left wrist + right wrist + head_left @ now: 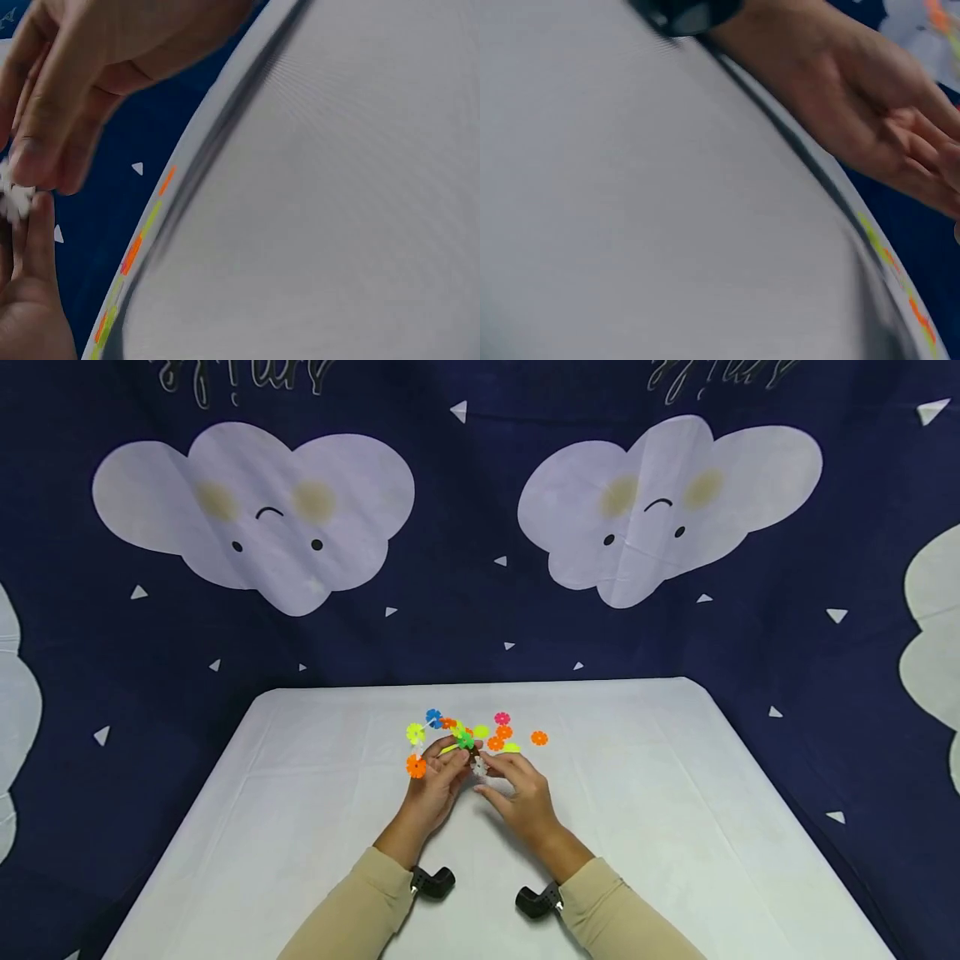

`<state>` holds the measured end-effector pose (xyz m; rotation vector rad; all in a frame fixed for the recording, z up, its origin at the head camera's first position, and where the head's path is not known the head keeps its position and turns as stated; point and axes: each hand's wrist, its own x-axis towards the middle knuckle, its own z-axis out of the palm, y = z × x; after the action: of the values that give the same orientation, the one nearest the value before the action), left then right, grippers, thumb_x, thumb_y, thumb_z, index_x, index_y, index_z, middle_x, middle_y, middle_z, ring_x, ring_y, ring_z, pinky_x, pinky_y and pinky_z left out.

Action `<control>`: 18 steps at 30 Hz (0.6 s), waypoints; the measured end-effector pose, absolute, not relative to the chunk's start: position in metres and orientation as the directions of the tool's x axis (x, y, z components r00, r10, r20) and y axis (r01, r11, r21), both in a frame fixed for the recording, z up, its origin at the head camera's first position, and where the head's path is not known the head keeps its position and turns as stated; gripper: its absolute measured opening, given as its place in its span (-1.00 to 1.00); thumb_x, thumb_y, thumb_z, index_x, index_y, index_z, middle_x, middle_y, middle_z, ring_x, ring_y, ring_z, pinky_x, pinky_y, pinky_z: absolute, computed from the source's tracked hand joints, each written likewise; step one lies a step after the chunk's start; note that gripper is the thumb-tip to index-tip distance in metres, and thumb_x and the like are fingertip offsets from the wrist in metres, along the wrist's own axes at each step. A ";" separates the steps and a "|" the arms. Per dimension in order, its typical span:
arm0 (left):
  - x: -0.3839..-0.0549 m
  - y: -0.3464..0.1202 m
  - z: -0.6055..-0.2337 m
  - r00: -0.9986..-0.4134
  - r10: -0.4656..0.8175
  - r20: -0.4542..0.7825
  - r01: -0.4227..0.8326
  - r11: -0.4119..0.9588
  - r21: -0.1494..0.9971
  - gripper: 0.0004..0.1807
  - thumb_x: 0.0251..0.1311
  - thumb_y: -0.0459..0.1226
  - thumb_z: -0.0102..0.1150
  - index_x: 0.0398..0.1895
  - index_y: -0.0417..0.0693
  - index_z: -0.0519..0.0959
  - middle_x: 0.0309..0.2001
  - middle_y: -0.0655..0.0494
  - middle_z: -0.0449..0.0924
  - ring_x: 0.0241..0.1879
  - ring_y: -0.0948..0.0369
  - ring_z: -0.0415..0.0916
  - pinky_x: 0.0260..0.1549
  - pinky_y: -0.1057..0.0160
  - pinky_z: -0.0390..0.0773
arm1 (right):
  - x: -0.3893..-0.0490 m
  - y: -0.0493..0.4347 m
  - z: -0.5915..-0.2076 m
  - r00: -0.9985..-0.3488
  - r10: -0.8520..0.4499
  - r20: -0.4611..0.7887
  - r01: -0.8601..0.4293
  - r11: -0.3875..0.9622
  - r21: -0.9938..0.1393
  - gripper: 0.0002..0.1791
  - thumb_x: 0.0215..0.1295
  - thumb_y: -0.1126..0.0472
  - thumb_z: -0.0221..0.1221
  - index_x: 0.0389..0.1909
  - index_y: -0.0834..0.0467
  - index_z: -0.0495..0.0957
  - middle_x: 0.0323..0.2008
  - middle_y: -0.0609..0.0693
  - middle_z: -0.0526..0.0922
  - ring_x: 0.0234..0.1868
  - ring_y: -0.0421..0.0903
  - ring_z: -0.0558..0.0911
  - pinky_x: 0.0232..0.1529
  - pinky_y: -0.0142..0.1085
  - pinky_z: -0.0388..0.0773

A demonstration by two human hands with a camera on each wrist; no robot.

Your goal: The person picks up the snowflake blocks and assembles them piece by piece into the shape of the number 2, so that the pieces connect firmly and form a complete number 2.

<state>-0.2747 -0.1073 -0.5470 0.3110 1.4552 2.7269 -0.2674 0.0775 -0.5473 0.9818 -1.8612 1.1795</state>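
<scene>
My left hand (438, 781) grips a linked chain of small plastic flower discs, thumb uppermost. An orange disc (416, 767), a yellow one (416, 733) and a blue one (434, 718) stick out on its left side. By the thumb tip sits a green disc (466, 740). From the other side my right hand (528, 797) meets the chain, with its fingertips at a white flower disc (478, 767). In the left wrist view the right thumb and fingers pinch this white disc (16, 196), partly hiding it. The left hand (870, 105) also shows in the right wrist view, its fingertips cut off.
Loose flower discs lie beyond the hands on the white table (315, 827): a pink one (502, 718), several orange ones, including one farther right (539, 738), and yellow ones (512, 747). A dark blue cloth (465, 527) with clouds hangs behind. Black cameras (433, 883) sit at both wrists.
</scene>
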 end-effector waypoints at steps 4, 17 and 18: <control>-0.277 -0.110 -0.546 -0.989 0.059 0.134 0.067 -0.630 0.774 -0.68 0.55 -0.46 0.11 0.28 -0.27 0.38 0.20 -0.38 0.59 0.05 0.03 0.69 0.14 0.16 0.64 | -0.276 0.089 -0.549 -0.644 -0.195 0.740 -0.748 0.367 -0.553 -0.44 0.06 0.50 0.55 0.13 0.42 0.64 -0.01 0.19 0.64 -0.13 0.10 0.74 -0.02 -0.14 0.73; -0.278 -0.112 -0.545 -0.989 0.084 0.125 0.039 -0.658 0.752 -0.53 0.60 -0.44 0.02 0.44 -0.48 0.22 0.26 -0.46 0.51 0.07 -0.03 0.68 0.27 -0.01 0.52 | -0.320 0.104 -0.560 -0.861 -0.202 0.466 -0.474 0.651 -0.593 -0.70 0.23 0.39 0.48 -0.03 0.33 0.72 -0.09 0.16 0.70 0.01 0.16 0.62 0.17 0.03 0.54; -0.278 -0.112 -0.545 -0.989 0.083 0.122 0.037 -0.659 0.751 -0.53 0.60 -0.44 0.03 0.44 -0.48 0.23 0.24 -0.44 0.53 0.08 -0.03 0.68 0.27 -0.01 0.52 | -0.320 0.104 -0.560 -0.858 -0.204 0.471 -0.480 0.644 -0.596 -0.73 0.24 0.39 0.48 -0.05 0.32 0.73 -0.12 0.13 0.69 -0.03 0.13 0.63 0.13 0.00 0.56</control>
<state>-0.2781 -0.1122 -0.5450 0.2269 1.2857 2.8293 -0.3203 0.1040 -0.5600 0.5426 -2.5034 1.0590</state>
